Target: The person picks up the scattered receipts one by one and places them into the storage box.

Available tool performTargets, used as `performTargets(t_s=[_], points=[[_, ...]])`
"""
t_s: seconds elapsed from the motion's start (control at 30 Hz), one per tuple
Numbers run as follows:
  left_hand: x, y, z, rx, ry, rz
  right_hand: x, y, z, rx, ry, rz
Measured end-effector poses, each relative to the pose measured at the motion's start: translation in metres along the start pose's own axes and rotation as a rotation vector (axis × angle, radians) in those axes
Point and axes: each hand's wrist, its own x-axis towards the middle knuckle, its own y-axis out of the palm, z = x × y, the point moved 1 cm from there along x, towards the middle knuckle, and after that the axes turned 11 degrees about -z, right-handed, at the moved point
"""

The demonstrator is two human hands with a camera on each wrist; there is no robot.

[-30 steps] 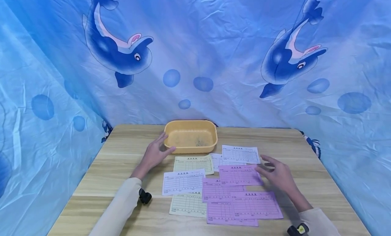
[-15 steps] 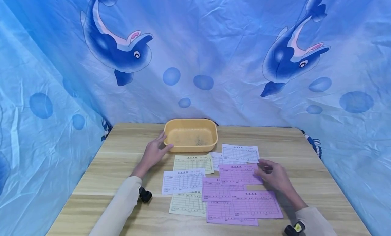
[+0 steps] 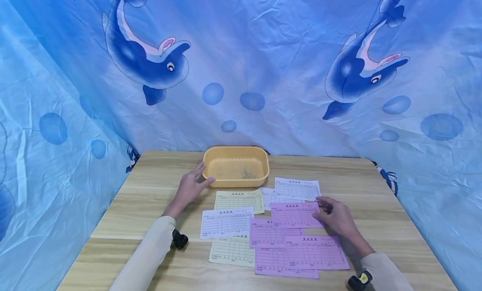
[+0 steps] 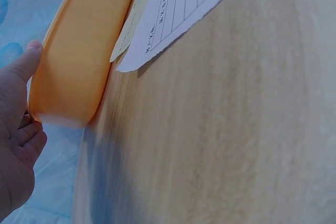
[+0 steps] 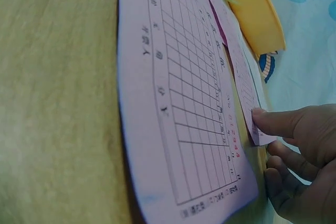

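In the head view, a yellow-orange plastic basin (image 3: pixel 236 183) stands at the back of the wooden table. My left hand (image 3: pixel 189 187) holds its near left corner; the left wrist view shows the thumb at the basin's rim and curled fingers at its end. Toward the right, my right hand (image 3: pixel 337 216) pinches the right edge of a pink receipt slip (image 3: pixel 295 216). In the right wrist view my thumb (image 5: pixel 275 123) lies on top of that slip, with the fingers beneath its edge. The slip lies almost flat, partly over another pink slip (image 3: pixel 276 233).
Two more pink slips overlap nearer me, including the right-hand pink slip (image 3: pixel 316 252). White slips lie at the top white slip (image 3: pixel 296 189) and left white slip (image 3: pixel 226 222); pale yellow-green slips include the upper one (image 3: pixel 239 202) and lower one (image 3: pixel 231 252). Blue dolphin-print cloth (image 3: pixel 241 73) surrounds the table.
My right hand has moved slightly left onto the pink slip's right edge, and its thumb and fingers have closed together there. The left hand stays at the basin.
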Motion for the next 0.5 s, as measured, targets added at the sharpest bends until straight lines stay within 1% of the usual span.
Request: performTargets(t_s=[0.27,0.5], points=[[0.0018,-0.0007,-0.0005,0.0,-0.01,-0.002,-0.0012,-0.0025,0.0008,0.054,0.057,0.034],[0.0015,-0.0006,0.0008,-0.007,-0.007,-0.011,-0.0023,-0.0084,0.0001,0.066,0.059,0.057]])
